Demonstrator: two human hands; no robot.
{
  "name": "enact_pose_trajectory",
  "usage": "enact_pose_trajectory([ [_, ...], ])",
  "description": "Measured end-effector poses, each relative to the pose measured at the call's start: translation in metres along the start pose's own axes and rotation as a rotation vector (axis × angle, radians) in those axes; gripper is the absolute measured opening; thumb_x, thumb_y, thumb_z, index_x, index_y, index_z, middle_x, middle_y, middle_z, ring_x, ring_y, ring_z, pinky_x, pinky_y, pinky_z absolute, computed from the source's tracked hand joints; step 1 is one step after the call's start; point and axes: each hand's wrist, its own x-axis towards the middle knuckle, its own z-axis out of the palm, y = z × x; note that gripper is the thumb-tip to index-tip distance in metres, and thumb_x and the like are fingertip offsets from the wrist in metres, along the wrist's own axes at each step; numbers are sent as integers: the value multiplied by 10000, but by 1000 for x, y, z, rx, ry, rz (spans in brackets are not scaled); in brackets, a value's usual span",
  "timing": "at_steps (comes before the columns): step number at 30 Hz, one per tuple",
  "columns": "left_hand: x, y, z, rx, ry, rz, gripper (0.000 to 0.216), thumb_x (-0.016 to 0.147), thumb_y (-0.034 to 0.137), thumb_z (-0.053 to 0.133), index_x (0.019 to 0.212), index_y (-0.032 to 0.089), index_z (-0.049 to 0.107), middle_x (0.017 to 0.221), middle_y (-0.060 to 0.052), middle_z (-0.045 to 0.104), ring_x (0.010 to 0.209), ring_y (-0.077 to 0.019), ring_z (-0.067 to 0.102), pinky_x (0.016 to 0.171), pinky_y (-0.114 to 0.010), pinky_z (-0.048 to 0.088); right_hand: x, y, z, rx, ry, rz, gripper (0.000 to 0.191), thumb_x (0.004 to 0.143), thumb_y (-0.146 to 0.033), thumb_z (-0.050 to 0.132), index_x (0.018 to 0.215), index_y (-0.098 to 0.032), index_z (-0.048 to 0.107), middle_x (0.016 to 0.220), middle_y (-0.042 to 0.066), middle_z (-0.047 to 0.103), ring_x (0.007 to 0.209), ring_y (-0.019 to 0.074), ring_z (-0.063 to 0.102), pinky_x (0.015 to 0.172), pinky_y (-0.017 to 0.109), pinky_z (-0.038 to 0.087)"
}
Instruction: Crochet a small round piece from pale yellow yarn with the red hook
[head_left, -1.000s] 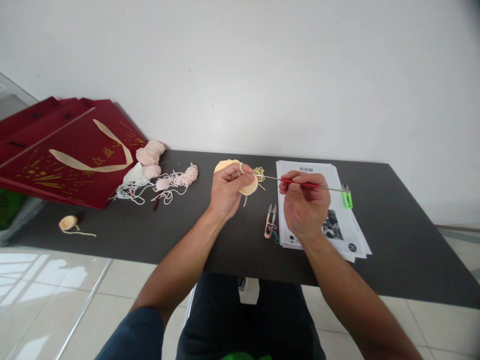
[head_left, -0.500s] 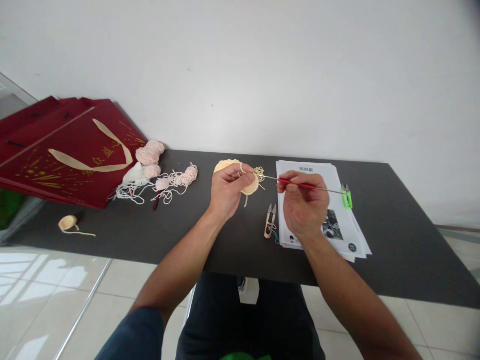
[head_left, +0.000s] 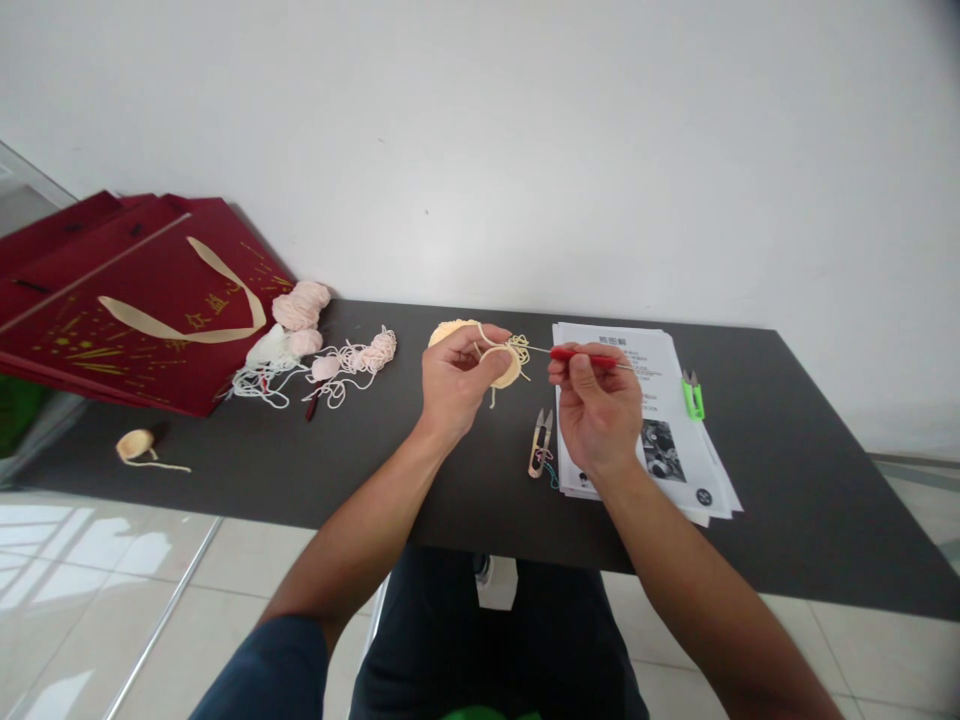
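My left hand (head_left: pixel 459 385) pinches a small round piece of pale yellow crochet (head_left: pixel 507 368), with yarn looped over its index finger. A short yarn tail hangs below the piece. In my right hand (head_left: pixel 600 405) is a crochet hook (head_left: pixel 577 356), gripped by its red handle and held almost level. Its thin metal shaft points left and reaches the yarn at my left fingertips; the exact tip is too small to make out. Behind my left hand lies a ball of yellow yarn (head_left: pixel 448 330), partly hidden, with loose strands to its right.
Thread snips (head_left: pixel 540 443) lie beside printed sheets (head_left: pixel 622 480) under my right hand. Green snips (head_left: pixel 693 396) rest on the sheets' right edge. Pink and white yarn (head_left: pixel 300 305) sits left, by dark red gift bags (head_left: pixel 150 310). A small yellow crochet cup (head_left: pixel 136 444) stands far left.
My right hand has shifted slightly left with the hook, whose handle is now turned closer to level. The round crochet piece shows more fully at my left fingertips.
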Motion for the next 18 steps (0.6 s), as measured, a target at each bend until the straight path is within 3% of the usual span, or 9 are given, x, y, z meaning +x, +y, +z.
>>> enact_pose_trajectory([
  [18,-1,0,0,-7,29,36,145,737,203,863,816,213,741,716,26,699,601,-76,592,575,-200,452,1,-2,-1,-1,9,39,122,831,-278,842,885,-263,733,917,-26,786,731,83,704,667,199,612],
])
